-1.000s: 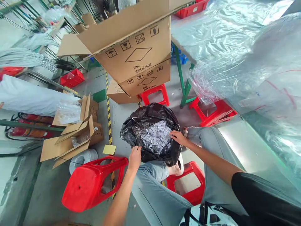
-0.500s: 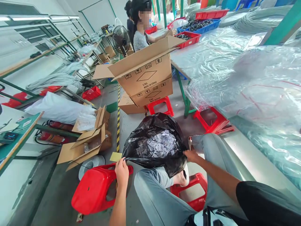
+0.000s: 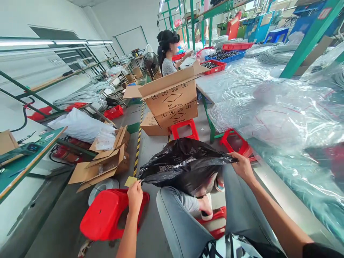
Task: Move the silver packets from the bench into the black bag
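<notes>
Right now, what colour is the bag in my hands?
The bag is black, as the head view shows.

Around the tall cardboard box (image 3: 172,98) we see a red stool (image 3: 185,124) at its foot, a fan (image 3: 150,64) and a person (image 3: 168,66) behind it, and a green surface (image 3: 20,165) well to its left.

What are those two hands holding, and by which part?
A glossy black plastic bag, by its open rim: the left hand pinches one side, the right hand grips the opposite side.

Cable coils (image 3: 279,54) and parts trays (image 3: 217,70) show a workshop
</notes>
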Demonstrator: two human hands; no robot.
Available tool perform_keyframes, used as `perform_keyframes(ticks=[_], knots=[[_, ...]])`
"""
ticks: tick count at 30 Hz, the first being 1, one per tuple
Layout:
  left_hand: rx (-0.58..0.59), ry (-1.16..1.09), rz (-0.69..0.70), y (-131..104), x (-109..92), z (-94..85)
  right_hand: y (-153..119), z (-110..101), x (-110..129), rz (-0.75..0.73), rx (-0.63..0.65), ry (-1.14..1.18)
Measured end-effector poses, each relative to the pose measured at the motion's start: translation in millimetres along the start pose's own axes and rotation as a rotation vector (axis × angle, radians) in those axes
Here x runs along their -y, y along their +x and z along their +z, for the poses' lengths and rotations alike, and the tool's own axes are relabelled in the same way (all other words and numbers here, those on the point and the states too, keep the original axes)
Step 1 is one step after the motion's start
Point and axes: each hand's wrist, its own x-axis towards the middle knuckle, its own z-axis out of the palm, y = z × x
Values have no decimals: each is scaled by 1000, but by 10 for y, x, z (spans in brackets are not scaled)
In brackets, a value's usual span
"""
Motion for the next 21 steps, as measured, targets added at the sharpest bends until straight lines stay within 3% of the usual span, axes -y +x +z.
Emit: perform_keyframes(ticks=[5,7,10,13,17,19,21], knots=[[188,52,89,-354,-100,91,-278,-40,-348,-3,34,-50],[160,135,93,-403,-226,83,-327,-14,-476,9,49,-82],[-3,330,220,-371,-564,113,-437,36,-495,37,53,-162],[-125,276,487,-262,-983,311,-635,-32,-248,29,77,-263],[-177,14,680,-179,-1650,838,-902,-418,337,-143,225,-391],[-207,-130,765,-257,-2063,1045,-1043,-754,580,-146,92,-513],[-170,-302,851,-409,-2529,1112,-1221,-1192,695,-98,-148,-663]])
